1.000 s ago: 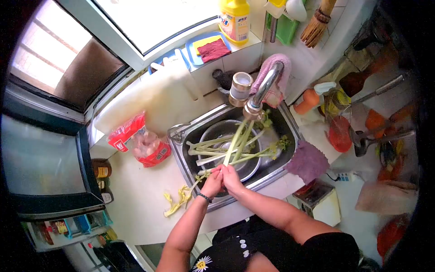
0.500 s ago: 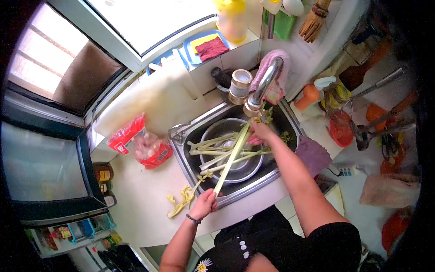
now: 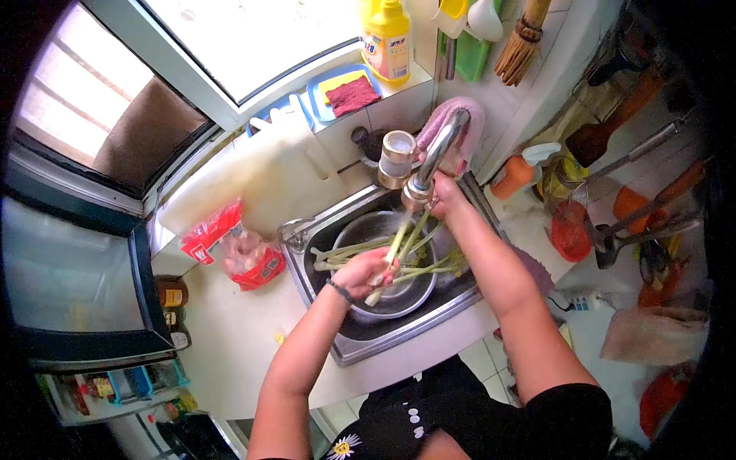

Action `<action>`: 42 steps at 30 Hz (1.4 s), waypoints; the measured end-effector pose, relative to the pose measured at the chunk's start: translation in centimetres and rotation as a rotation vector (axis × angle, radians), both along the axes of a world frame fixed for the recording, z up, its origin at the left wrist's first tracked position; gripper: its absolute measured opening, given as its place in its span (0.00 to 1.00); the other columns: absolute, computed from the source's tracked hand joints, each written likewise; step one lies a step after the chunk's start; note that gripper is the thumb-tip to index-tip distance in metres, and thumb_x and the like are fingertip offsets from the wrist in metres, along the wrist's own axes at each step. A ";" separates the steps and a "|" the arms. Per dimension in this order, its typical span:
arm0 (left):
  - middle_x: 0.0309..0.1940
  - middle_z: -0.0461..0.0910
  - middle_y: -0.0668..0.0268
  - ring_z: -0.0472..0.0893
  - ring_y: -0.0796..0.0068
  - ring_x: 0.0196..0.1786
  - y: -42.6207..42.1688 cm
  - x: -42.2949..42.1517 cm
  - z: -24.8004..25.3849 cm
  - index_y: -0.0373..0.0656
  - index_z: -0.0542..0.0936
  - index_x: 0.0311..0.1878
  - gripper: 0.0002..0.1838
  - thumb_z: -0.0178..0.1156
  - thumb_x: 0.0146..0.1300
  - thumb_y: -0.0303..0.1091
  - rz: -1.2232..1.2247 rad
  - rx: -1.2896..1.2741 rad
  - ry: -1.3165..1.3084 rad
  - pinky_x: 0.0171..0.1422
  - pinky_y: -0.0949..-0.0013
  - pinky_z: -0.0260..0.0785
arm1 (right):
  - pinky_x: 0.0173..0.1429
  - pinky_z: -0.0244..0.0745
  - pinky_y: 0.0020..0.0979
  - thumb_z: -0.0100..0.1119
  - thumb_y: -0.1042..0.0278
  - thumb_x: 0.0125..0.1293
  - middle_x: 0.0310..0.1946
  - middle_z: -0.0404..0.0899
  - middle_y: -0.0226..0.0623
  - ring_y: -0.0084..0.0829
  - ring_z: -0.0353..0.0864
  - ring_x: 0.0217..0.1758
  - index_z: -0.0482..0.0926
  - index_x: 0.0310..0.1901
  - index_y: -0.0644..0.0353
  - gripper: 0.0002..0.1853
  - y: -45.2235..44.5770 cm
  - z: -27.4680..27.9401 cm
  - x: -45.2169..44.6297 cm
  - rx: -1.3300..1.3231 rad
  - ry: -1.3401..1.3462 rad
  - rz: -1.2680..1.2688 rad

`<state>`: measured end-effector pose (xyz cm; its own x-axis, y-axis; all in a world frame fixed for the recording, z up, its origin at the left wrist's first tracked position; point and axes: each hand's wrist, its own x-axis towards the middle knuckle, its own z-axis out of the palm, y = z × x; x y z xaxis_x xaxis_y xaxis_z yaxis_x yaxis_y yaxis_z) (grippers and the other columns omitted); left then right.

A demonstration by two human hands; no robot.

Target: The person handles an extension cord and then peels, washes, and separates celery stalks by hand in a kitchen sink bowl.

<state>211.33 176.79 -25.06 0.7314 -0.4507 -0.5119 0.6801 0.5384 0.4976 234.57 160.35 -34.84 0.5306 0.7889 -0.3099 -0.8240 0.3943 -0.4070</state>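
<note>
My left hand (image 3: 368,274) is closed around the lower part of a pale green celery stalk (image 3: 397,244), over the sink. Beside the tap spout, my right hand (image 3: 444,196) is closed on the stalk's upper end; its fingertips are partly hidden. The stalk slants beneath the tap (image 3: 418,193), where water seems to run onto it. Several more celery stalks lie across the metal bowl (image 3: 408,308) in the sink (image 3: 359,337). A scrap of yellow leaf (image 3: 280,337) shows on the counter next to my left forearm.
A red-and-clear plastic bag (image 3: 249,253) lies on the counter left of the sink. Behind it leans a pale cutting board (image 3: 253,176). A yellow bottle (image 3: 386,46) and a maroon cloth (image 3: 353,96) sit on the sill. An orange spray bottle (image 3: 512,178) stands at right.
My left hand has moved up and right from the counter edge to above the bowl. My right hand has risen beside the tap. The yellow leaves are now mostly behind my left forearm.
</note>
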 end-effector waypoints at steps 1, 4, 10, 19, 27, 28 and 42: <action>0.33 0.75 0.70 0.76 0.83 0.27 0.1 1.2 -0.3 0.39 0.70 0.50 0.12 0.50 0.64 0.26 -0.034 0.020 0.006 0.31 0.81 0.73 | 0.22 0.68 0.37 0.44 0.45 0.68 0.26 0.78 0.37 0.37 0.76 0.23 0.71 0.44 0.51 0.18 0.1 0.9 -0.6 -0.141 0.041 -0.091; 0.32 0.74 0.69 0.74 0.81 0.24 -1.0 3.6 0.6 0.41 0.68 0.53 0.15 0.54 0.64 0.29 0.047 0.260 0.146 0.26 0.76 0.70 | 0.38 0.71 0.39 0.43 0.43 0.68 0.36 0.77 0.36 0.34 0.76 0.39 0.69 0.49 0.54 0.22 -0.9 4.2 -5.3 -0.518 -0.130 -0.250; 0.29 0.76 0.45 0.76 0.45 0.30 -4.7 0.7 -2.8 0.32 0.59 0.55 0.20 0.45 0.62 0.33 -0.387 1.509 -0.543 0.39 0.54 0.71 | 0.34 0.76 0.35 0.47 0.62 0.68 0.22 0.74 0.41 0.35 0.76 0.24 0.70 0.30 0.61 0.12 5.4 2.4 -15.7 -0.398 0.384 -0.356; 0.21 0.64 0.70 0.67 0.77 0.20 4.1 -13.4 1.3 0.46 0.67 0.53 0.12 0.46 0.66 0.31 -0.130 0.713 0.009 0.24 0.71 0.62 | 0.30 0.73 0.36 0.47 0.45 0.67 0.32 0.75 0.38 0.33 0.72 0.26 0.72 0.38 0.57 0.20 -1.3 -2.5 -6.8 -0.589 0.087 -0.273; 0.32 0.76 0.43 0.76 0.44 0.41 -1.2 -8.2 -5.6 0.33 0.68 0.40 0.12 0.51 0.52 0.27 0.066 2.078 -0.846 0.56 0.55 0.63 | 0.31 0.73 0.32 0.49 0.65 0.65 0.37 0.78 0.40 0.33 0.79 0.36 0.73 0.44 0.63 0.11 1.4 -18.6 -16.6 -1.314 -0.432 -0.178; 0.32 0.77 0.43 0.77 0.44 0.41 -0.5 -7.5 -8.5 0.34 0.68 0.40 0.12 0.53 0.51 0.28 -0.145 1.957 -0.552 0.55 0.54 0.64 | 0.29 0.73 0.30 0.48 0.66 0.65 0.36 0.78 0.38 0.32 0.79 0.33 0.74 0.43 0.62 0.11 2.1 -13.0 -16.4 -1.137 -0.137 -0.256; 0.34 0.78 0.45 0.78 0.45 0.42 -0.5 -3.7 -2.9 0.42 0.69 0.51 0.23 0.61 0.51 0.37 -0.356 1.641 -0.400 0.47 0.49 0.70 | 0.40 0.79 0.50 0.49 0.72 0.65 0.39 0.76 0.48 0.45 0.79 0.38 0.71 0.47 0.62 0.10 5.4 -3.6 -19.3 -0.573 0.276 -0.188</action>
<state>207.61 176.34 -27.92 0.9062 0.1594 -0.3917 0.3505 -0.8014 0.4846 215.30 165.78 -38.47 0.4846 0.3607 -0.7969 -0.8661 0.3257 -0.3792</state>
